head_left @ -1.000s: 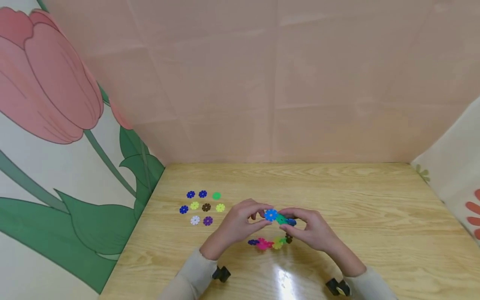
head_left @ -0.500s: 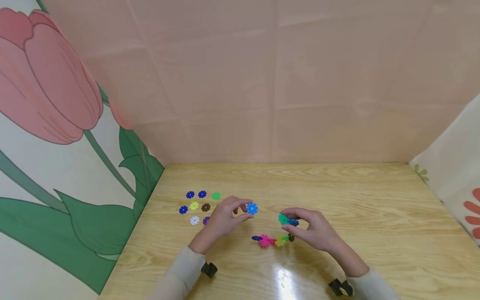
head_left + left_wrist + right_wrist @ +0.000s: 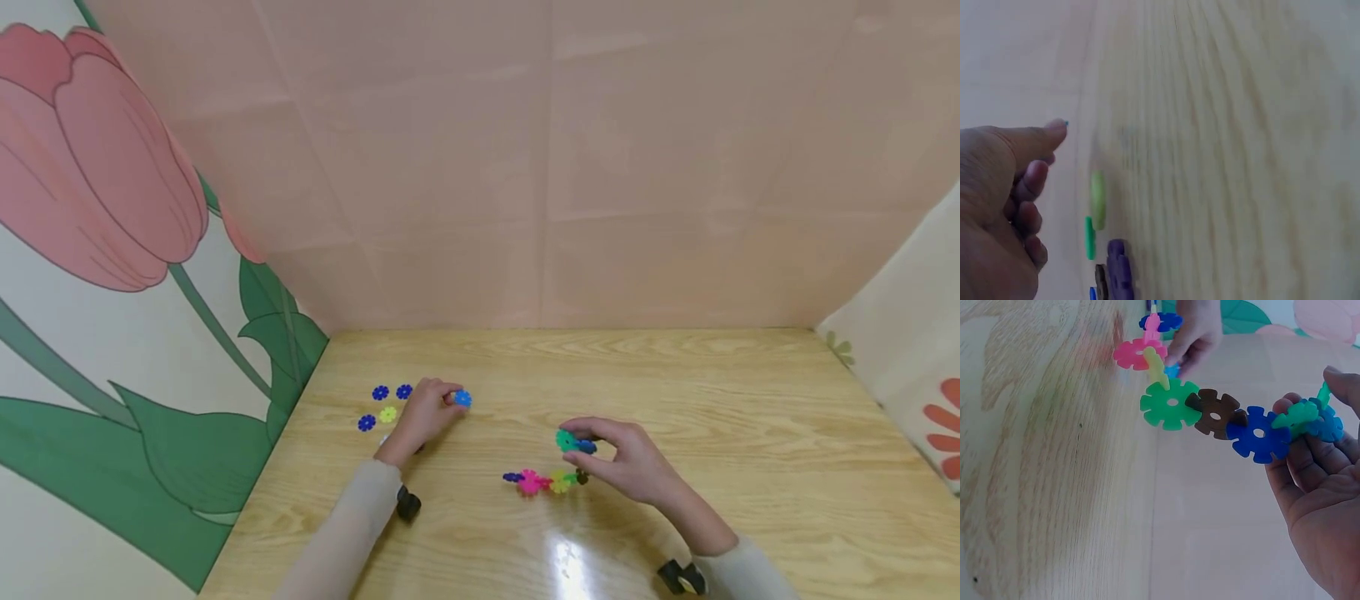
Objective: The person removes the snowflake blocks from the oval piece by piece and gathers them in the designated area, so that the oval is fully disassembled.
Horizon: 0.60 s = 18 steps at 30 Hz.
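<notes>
My left hand (image 3: pixel 427 415) pinches a light blue notched flower disc (image 3: pixel 462 399) over the table's left part, close to the loose discs. Only a tiny blue speck shows past the thumb in the left wrist view. With thumb and fingers my right hand (image 3: pixel 626 454) holds the end of a chain of interlocked flower discs (image 3: pixel 1259 434). A teal-green disc (image 3: pixel 567 441) sits at the fingertips in the head view. From there the chain runs through blue, brown, green and yellow discs to a pink disc (image 3: pixel 529 482) and a dark blue one (image 3: pixel 513 477).
Loose dark blue discs (image 3: pixel 380 392) and a yellow disc (image 3: pixel 387 414) lie at the left; the left hand covers others. On edge in the left wrist view appear a yellow-green disc (image 3: pixel 1098 200), a green disc (image 3: pixel 1090 237) and a purple disc (image 3: pixel 1120 269). A pink-beige backdrop (image 3: pixel 547 167) rises behind.
My left hand has drawn away leftward from the chain with the light blue disc, ending over the loose discs. The right hand stays nearly in place, holding the chain.
</notes>
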Tool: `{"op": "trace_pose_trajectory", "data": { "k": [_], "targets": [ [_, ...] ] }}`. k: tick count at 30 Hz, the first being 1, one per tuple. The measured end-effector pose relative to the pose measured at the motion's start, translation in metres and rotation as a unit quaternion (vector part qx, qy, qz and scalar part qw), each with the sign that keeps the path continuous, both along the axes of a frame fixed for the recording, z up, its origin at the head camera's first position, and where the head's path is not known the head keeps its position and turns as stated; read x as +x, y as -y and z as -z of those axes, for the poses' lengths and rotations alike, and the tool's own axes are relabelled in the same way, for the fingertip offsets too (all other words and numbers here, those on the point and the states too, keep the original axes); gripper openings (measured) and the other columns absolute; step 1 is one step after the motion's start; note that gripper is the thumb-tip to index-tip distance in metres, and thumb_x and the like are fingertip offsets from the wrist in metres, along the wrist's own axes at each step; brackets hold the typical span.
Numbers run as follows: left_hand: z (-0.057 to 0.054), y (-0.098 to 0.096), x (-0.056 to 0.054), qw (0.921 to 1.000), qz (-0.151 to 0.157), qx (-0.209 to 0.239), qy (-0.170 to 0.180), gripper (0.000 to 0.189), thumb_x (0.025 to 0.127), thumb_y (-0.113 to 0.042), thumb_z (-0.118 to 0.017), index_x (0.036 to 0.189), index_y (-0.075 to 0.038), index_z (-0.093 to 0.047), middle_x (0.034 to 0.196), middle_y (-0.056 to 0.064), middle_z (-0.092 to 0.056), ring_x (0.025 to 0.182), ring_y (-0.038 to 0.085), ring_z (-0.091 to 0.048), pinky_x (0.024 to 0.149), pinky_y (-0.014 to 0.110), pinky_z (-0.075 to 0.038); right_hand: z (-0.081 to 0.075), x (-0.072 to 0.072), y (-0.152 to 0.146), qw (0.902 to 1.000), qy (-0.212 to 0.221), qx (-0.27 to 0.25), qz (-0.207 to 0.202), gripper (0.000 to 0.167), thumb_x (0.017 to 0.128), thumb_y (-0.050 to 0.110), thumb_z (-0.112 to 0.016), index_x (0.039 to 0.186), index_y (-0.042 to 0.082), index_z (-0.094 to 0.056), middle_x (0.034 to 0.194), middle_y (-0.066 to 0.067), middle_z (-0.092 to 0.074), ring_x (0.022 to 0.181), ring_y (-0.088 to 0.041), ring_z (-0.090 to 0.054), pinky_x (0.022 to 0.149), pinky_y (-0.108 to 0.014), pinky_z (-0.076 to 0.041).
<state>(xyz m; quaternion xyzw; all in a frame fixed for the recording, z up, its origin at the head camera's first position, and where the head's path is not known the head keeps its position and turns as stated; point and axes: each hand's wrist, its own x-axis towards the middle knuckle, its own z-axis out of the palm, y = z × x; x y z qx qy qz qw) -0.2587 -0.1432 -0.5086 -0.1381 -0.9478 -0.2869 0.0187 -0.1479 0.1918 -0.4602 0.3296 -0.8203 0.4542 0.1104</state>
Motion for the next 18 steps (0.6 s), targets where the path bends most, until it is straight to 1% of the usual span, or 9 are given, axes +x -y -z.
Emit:
{"op": "trace_pose_trajectory", "data": {
  "k": [4,8,11,13,18],
  "targets": [
    [0.0053,0.0013,-0.0057,0.9993,-0.013,-0.034,0.005,0.036,0.090,-0.026,-0.079,0.122,-0.010,-0.073,0.080,-0.005,-0.056,0.085,0.018,-0.047,0.080,0.035,-0.042,0.0015,0.0000,0.0002,1.0000,0.002,0.003,0.004,0.030,0.090,0.007,-0.077,0.118,0.013,-0.071,0.098,0.007,-0.074,0.086,-0.003,-0.066,0.075,-0.028,-0.055],
    [0.0079,0.0010,-0.0080,0.9979,-0.029,-0.057,0.012,0.036,0.091,-0.027,-0.078,0.122,-0.010,-0.073,0.080,-0.004,-0.055,0.085,0.018,-0.047,0.079,0.036,-0.040,0.0017,0.0004,0.0003,1.0000,0.006,0.001,0.004,0.030,0.090,0.007,-0.077,0.119,0.013,-0.071,0.099,0.005,-0.075,0.087,-0.003,-0.066,0.071,-0.029,-0.055],
    [0.0085,0.0007,-0.0092,0.9968,-0.035,-0.070,0.014,0.037,0.091,-0.028,-0.078,0.124,-0.010,-0.073,0.082,-0.004,-0.056,0.088,0.018,-0.049,0.081,0.037,-0.042,0.0015,0.0003,0.0005,1.0000,0.005,0.000,0.003,0.030,0.090,0.006,-0.077,0.118,0.012,-0.071,0.099,0.004,-0.075,0.086,-0.003,-0.066,0.071,-0.028,-0.055],
    [0.0084,0.0006,-0.0099,0.9962,-0.035,-0.079,0.012,0.038,0.092,-0.029,-0.077,0.124,-0.010,-0.072,0.083,-0.004,-0.057,0.089,0.019,-0.050,0.084,0.039,-0.043,0.0012,-0.0001,0.0006,1.0000,0.004,0.002,0.003,0.030,0.089,0.006,-0.077,0.119,0.012,-0.071,0.098,0.005,-0.075,0.085,-0.003,-0.066,0.073,-0.028,-0.055],
    [0.0069,-0.0014,-0.0112,0.9950,-0.037,-0.091,0.018,0.041,0.093,-0.029,-0.076,0.127,-0.008,-0.070,0.084,-0.002,-0.057,0.091,0.021,-0.053,0.090,0.043,-0.045,0.0002,-0.0015,0.0009,1.0000,0.007,0.006,0.002,0.030,0.090,0.007,-0.076,0.119,0.012,-0.071,0.097,0.008,-0.074,0.086,-0.003,-0.065,0.073,-0.028,-0.054]
  ]
}}
